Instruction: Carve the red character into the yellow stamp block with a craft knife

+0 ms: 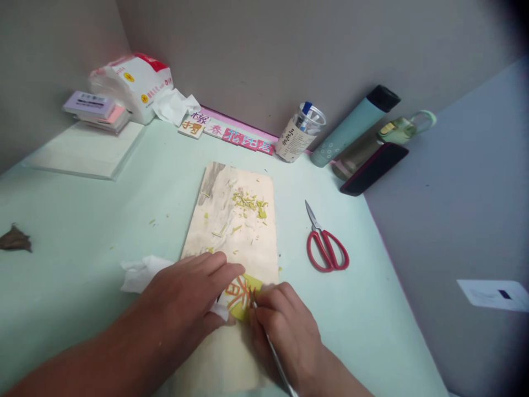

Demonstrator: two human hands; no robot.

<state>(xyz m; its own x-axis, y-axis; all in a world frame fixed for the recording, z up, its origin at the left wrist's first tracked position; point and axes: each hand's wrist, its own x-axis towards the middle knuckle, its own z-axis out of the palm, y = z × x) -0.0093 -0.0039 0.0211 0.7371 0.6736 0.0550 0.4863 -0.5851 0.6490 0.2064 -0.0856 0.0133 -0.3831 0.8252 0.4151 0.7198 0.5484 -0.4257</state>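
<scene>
Pale green surface under scrap-strewn board, board likely shielding it. Left hand: fingers pinching yellow-green tile over board, apparently steadying it. Right hand: fingers clenched pen-like round slim tool, tip at tile, presumably for control.

Left hand holds yellow tile; right hand grips tool (slim).

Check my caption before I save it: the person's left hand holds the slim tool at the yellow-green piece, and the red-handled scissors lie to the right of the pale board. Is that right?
The hand is wrong: the head view shows the person's right hand holding the slim tool at the yellow-green piece. The red-handled scissors do lie to the right of the pale board.
</scene>
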